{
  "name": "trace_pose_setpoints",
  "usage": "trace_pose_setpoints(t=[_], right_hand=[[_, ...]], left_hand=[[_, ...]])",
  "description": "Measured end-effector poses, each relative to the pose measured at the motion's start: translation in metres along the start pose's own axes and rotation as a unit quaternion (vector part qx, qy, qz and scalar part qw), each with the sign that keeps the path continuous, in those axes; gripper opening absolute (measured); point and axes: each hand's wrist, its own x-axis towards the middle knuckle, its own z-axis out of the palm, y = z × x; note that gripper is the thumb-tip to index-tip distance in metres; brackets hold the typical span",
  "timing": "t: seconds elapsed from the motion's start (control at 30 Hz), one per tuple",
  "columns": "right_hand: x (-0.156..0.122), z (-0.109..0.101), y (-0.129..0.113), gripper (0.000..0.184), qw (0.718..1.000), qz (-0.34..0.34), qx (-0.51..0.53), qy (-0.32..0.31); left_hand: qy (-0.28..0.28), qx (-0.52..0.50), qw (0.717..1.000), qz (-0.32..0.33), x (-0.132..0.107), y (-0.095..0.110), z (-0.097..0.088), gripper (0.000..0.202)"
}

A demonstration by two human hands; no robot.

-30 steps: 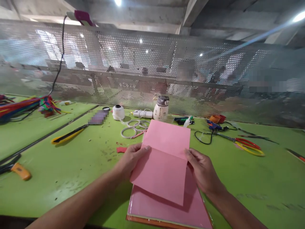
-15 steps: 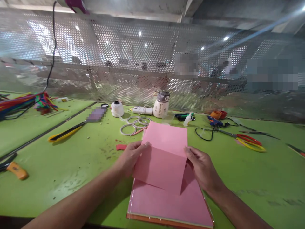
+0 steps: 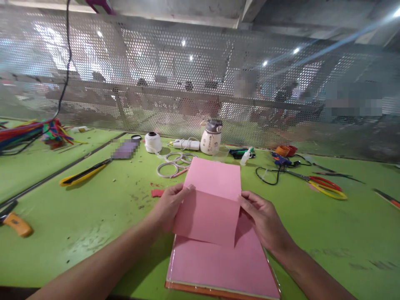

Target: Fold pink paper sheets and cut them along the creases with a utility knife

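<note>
A pink sheet of paper [image 3: 208,216] with a crease across its middle is held up between both hands. My left hand [image 3: 171,206] pinches its left edge, thumb on top near the crease. At the right edge, the thumb and fingers of my right hand [image 3: 258,212] grip it at the same height. The upper half catches the light; the lower half is shaded. Beneath it lies a stack of pink paper [image 3: 218,266] in a clear plastic wrapper with an orange layer at the bottom.
On the green table [image 3: 109,221] lie a yellow utility knife [image 3: 84,173], an orange-handled tool [image 3: 18,225], red-and-yellow scissors [image 3: 328,187] and a blue glue gun [image 3: 281,159]. Behind the paper stand a thread spool [image 3: 153,143], a white bottle [image 3: 211,139], white rings [image 3: 168,169] and a small dropper bottle [image 3: 246,157].
The held sheet has shifted slightly left, and its lower edge sits a little higher. Both hands keep their grip on it.
</note>
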Motion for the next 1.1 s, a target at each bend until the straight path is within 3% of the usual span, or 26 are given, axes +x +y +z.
trace_pose_setpoints(t=[0.23, 0.53, 0.83, 1.1], right_hand=[[0.0024, -0.0014, 0.0026, 0.023, 1.000, 0.007, -0.022, 0.017], [0.0044, -0.0078, 0.0071, 0.037, 0.992, 0.006, -0.076, 0.103], [0.0054, -0.0042, 0.0038, 0.050, 0.990, -0.012, -0.071, 0.124], [0.0061, -0.0098, 0.0098, 0.047, 0.986, -0.042, -0.107, 0.117]], left_hand=[[-0.011, -0.027, 1.000, 0.000, 0.0019, -0.0026, 0.0000, 0.034], [-0.072, 0.007, 0.997, -0.011, 0.0049, -0.0087, -0.0061, 0.033], [-0.058, 0.008, 0.998, -0.010, 0.0053, -0.0076, -0.0031, 0.039], [-0.053, -0.010, 0.999, -0.004, 0.0055, -0.0085, -0.0019, 0.037]])
